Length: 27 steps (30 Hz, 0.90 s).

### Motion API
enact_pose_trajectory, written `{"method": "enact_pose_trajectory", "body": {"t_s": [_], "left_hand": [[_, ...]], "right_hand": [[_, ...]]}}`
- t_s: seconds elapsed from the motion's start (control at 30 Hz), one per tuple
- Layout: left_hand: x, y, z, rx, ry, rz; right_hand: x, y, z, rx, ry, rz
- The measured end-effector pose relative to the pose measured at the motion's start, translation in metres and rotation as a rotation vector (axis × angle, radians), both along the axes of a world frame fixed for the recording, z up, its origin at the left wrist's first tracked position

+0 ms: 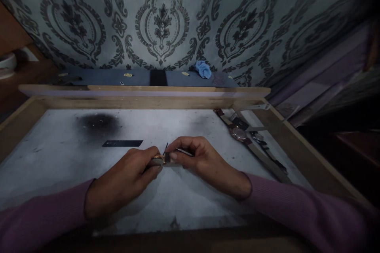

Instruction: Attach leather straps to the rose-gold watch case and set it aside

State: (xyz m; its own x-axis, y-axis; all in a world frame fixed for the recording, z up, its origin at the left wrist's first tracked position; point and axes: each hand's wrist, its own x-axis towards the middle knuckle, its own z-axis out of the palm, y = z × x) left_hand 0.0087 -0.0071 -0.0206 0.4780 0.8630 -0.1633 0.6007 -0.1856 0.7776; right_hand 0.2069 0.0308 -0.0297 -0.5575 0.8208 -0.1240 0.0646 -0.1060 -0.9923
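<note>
My left hand (127, 172) grips a gold-rimmed watch case (157, 161) between thumb and fingers, low over the white work surface. Against the case's right side, my right hand (204, 158) pinches a dark watch strap (168, 157), of which only a short end shows. A thin metallic tool (185, 151) lies within the right fingers; its kind is unclear. Just above the strap end a small dark sliver (166, 147) sticks up. Both hands are closed and nearly touch. The fingers hide most of the watch and strap.
Wooden rims (178, 102) border the white surface (74, 162). A dark flat strip (122, 143) lies left of centre. To the right are a brown-strapped watch (238, 133), a smaller watch (259, 137) and a grey metal tool (255, 107). A blue crumpled cloth (203, 69) sits behind the rim.
</note>
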Motion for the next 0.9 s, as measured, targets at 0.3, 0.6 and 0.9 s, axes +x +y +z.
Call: {"method": "enact_pose_trajectory", "body": {"t_s": [0.3, 0.6, 0.9], "left_hand": [[0.0002, 0.0010, 0.0008, 0.019, 0.019, -0.006], [0.0004, 0.0001, 0.0002, -0.015, 0.000, 0.001], [0.0009, 0.0009, 0.0018, -0.001, 0.001, -0.007]], "right_hand": [[0.0003, 0.0007, 0.0014, 0.014, 0.002, 0.005], [0.0008, 0.0005, 0.0014, 0.094, -0.010, 0.021], [0.0002, -0.0033, 0.0072, 0.261, -0.079, 0.023]]}}
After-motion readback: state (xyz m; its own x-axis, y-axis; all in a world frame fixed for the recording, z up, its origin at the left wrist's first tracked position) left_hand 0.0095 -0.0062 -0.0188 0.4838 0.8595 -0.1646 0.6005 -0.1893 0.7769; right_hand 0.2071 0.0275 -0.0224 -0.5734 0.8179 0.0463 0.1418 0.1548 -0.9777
